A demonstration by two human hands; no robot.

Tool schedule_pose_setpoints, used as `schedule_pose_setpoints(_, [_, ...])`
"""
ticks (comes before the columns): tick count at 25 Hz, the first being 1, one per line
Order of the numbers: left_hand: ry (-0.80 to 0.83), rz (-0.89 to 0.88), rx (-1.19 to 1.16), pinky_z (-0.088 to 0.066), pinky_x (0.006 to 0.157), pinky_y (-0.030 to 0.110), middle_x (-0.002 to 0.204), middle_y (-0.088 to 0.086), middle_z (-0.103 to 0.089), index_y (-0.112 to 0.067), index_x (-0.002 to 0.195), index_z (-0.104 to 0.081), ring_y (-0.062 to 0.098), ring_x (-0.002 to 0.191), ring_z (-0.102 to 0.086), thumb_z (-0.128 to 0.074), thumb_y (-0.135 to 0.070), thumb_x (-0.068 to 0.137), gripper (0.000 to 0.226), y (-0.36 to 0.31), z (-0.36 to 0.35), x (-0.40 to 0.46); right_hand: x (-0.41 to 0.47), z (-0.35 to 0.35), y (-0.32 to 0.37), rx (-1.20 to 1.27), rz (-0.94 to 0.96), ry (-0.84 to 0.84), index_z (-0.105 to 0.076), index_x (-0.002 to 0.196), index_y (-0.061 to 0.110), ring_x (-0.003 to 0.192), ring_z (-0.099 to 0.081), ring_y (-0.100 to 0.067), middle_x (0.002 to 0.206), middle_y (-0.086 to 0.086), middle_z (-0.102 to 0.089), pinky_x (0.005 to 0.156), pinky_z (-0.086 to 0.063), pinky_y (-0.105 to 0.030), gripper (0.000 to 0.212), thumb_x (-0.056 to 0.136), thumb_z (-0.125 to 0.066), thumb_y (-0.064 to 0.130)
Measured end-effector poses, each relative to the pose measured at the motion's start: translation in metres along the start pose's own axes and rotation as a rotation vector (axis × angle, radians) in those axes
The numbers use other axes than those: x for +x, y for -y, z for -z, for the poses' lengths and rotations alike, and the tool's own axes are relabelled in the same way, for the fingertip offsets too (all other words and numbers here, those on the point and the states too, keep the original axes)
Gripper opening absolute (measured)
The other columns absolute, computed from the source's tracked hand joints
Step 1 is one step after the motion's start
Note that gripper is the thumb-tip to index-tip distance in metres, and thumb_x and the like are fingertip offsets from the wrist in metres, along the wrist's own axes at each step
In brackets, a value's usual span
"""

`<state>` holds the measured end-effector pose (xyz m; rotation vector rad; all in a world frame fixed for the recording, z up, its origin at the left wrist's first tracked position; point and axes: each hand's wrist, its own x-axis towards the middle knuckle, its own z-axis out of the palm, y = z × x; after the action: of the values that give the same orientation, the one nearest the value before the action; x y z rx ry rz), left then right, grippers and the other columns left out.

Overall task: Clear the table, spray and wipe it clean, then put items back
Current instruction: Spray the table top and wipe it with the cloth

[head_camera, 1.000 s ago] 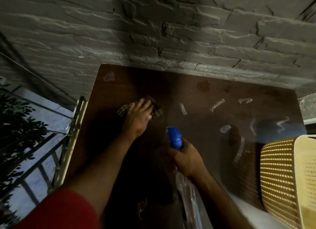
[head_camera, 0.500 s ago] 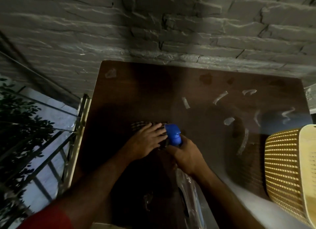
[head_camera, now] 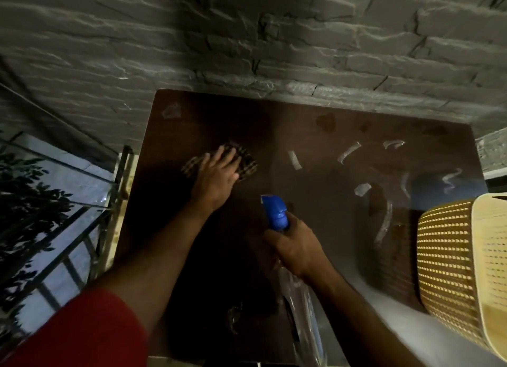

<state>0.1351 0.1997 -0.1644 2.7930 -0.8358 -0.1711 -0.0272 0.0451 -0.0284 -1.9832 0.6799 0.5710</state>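
Home balcony: railing (head_camera: 82, 257), brick wall (head_camera: 247, 37), wicker chair (head_camera: 452, 257).

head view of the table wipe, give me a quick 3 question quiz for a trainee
1. True or false: the left hand lies on the checked cloth with its fingers spread flat.
2. Which thing does the right hand grip? A) the spray bottle B) the wicker basket C) the cloth
3. Fill in: the pale streaks on the table lie on the side toward the ____ hand.

Key: 1 true; 2 A; 3 right
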Motion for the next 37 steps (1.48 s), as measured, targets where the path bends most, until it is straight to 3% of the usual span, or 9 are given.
schedule_pose_setpoints(2, [0.075,-0.349,0.043,-0.027,0.110,0.046,0.143,0.000,-0.050,-0.024,0.122,-0.063,0.026,0.137,-0.037,-0.048,-0.031,0.090,0.036,-0.039,-0.027,-0.047,-0.007,-0.003,0.003,0.006,0.010,0.020,-0.062,0.093,0.027,0.078,-0.067,-0.016,0.082,0.005,-0.071,0.076,-0.053,-0.036,0.050,0.055,-0.053,0.059])
schedule_pose_setpoints(4, [0.122,-0.458,0.012,-0.026,0.111,0.045,0.143,-0.001,-0.050,-0.024,0.123,-0.062,0.025,0.137,-0.038,-0.042,-0.033,0.090,0.040,-0.033,-0.026,-0.062,-0.014,-0.003,0.005,0.000,0.013,0.040,-0.061,0.092,0.029,0.075,-0.067,-0.015,0.079,0.005,-0.071,0.076,-0.055,-0.038,0.048,0.055,-0.053,0.059])
schedule_pose_setpoints(7, [0.059,-0.092,-0.083,-0.022,0.113,0.048,0.149,0.002,-0.042,-0.019,0.134,-0.054,0.026,0.142,-0.030,-0.049,-0.027,0.094,0.041,-0.006,-0.005,-0.008,-0.014,-0.001,0.001,-0.008,-0.001,-0.009,-0.062,0.096,0.026,0.079,-0.070,-0.021,0.082,0.001,-0.074,0.080,-0.057,-0.044,0.054,0.054,-0.053,0.059])
schedule_pose_setpoints(9, [0.067,-0.003,-0.090,-0.016,0.115,0.047,0.152,0.001,-0.037,-0.019,0.138,-0.050,0.024,0.144,-0.024,-0.050,-0.026,0.096,0.043,-0.008,-0.004,0.004,-0.019,-0.001,-0.009,-0.005,-0.032,-0.007,-0.062,0.096,0.027,0.079,-0.071,-0.022,0.082,0.000,-0.074,0.082,-0.057,-0.046,0.054,0.056,-0.054,0.061])
schedule_pose_setpoints(17, [0.078,0.017,-0.062,-0.009,0.117,0.042,0.156,-0.003,-0.029,-0.022,0.144,-0.040,0.020,0.146,-0.016,-0.043,-0.029,0.099,0.046,-0.018,-0.003,-0.006,-0.051,-0.012,-0.041,-0.042,-0.040,0.024,-0.060,0.088,0.024,0.071,-0.069,-0.018,0.075,0.000,-0.072,0.074,-0.058,-0.040,0.037,0.061,-0.056,0.049])
schedule_pose_setpoints(22, [0.092,0.048,-0.062,-0.003,0.118,0.040,0.158,-0.004,-0.023,-0.022,0.148,-0.034,0.017,0.148,-0.009,-0.040,-0.029,0.101,0.047,-0.029,-0.006,-0.034,-0.077,-0.019,-0.063,-0.048,-0.010,0.059,-0.059,0.087,0.026,0.079,-0.070,-0.024,0.083,-0.001,-0.072,0.076,-0.056,-0.038,0.032,0.064,-0.057,0.047])
schedule_pose_setpoints(27, [0.079,0.059,-0.045,-0.002,0.118,0.039,0.159,-0.005,-0.021,-0.023,0.148,-0.033,0.016,0.148,-0.007,-0.037,-0.031,0.102,0.047,-0.031,-0.007,-0.034,-0.084,-0.025,-0.081,-0.075,0.024,0.077,-0.057,0.090,0.030,0.075,-0.064,-0.014,0.082,0.007,-0.066,0.065,-0.047,-0.027,0.016,0.081,-0.067,0.039])
schedule_pose_setpoints(32, [0.082,0.036,-0.041,-0.006,0.118,0.041,0.158,-0.004,-0.023,-0.022,0.147,-0.035,0.019,0.147,-0.009,-0.039,-0.031,0.101,0.047,-0.028,-0.011,-0.033,-0.088,-0.032,-0.078,-0.013,-0.015,0.016,-0.057,0.094,0.028,0.077,-0.068,-0.018,0.085,0.002,-0.070,0.076,-0.058,-0.039,0.035,0.067,-0.058,0.051])
schedule_pose_setpoints(37, [0.066,0.045,-0.073,-0.008,0.118,0.043,0.157,-0.003,-0.026,-0.021,0.145,-0.038,0.020,0.147,-0.012,-0.042,-0.029,0.100,0.046,-0.027,-0.012,-0.034,-0.103,-0.038,-0.086,-0.025,-0.098,-0.046,-0.059,0.097,0.027,0.079,-0.066,-0.018,0.086,0.003,-0.069,0.076,-0.057,-0.037,0.024,0.079,-0.064,0.042])
